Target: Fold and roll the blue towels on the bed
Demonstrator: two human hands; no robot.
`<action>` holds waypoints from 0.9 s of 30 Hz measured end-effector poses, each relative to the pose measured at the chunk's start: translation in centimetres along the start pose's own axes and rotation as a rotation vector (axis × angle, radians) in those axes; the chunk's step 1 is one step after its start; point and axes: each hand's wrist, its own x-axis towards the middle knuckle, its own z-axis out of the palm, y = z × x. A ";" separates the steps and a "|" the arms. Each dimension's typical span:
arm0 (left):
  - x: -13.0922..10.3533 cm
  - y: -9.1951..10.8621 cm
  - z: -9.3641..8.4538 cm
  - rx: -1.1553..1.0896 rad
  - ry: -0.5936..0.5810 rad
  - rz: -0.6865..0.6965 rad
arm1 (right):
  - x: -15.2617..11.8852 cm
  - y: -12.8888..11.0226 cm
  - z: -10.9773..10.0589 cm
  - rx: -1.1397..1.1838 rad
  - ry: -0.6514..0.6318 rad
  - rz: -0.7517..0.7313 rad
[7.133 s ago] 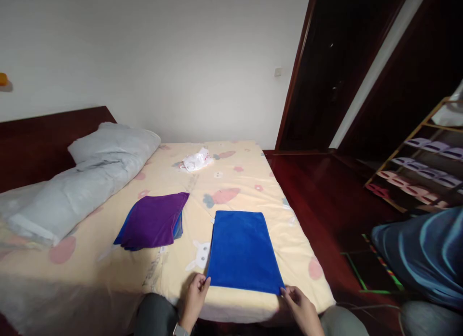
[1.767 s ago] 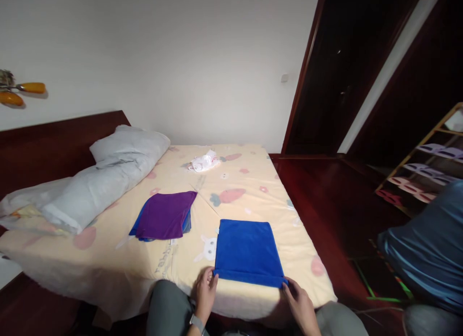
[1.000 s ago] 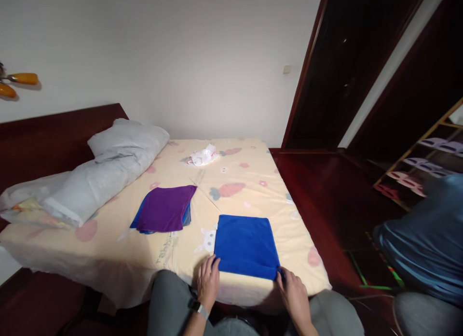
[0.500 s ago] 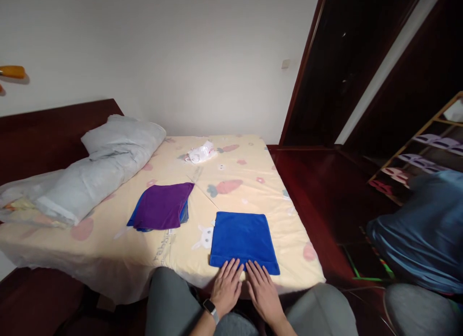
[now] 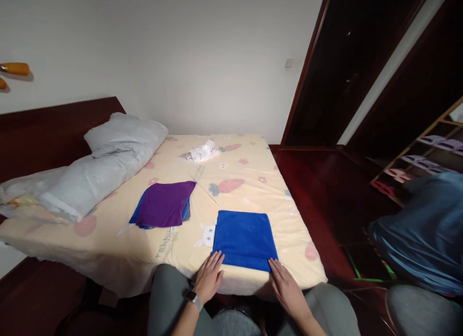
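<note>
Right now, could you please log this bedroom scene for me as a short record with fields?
left hand: flat, fingertips at near left corner of the blue towel
right hand: flat, fingertips at its near right corner
blue towel: folded, lying flat near the bed edge
purple towel: folded, atop blue cloths, left of the blue towel
pillow: grey, by the headboard
white bag: crumpled, far end of the bed

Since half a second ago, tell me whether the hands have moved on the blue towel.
Yes. The left hand and right hand slid apart to the blue towel's near corners.
</note>
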 end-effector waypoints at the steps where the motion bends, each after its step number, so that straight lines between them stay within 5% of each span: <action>1: 0.0 0.0 0.2 -0.007 0.008 -0.016 | 0.0 0.2 0.1 0.020 0.005 0.011; 12: 1.8 -0.9 0.9 -0.154 0.190 -0.111 | 1.6 0.8 -0.6 0.275 0.076 0.173; 20: 0.1 -0.2 -1.4 -0.093 0.121 -0.053 | 0.5 0.6 -2.3 0.250 -0.058 0.165; 27: 0.9 -1.5 1.1 -0.533 0.250 -0.375 | 1.6 0.1 -1.4 0.415 0.056 0.409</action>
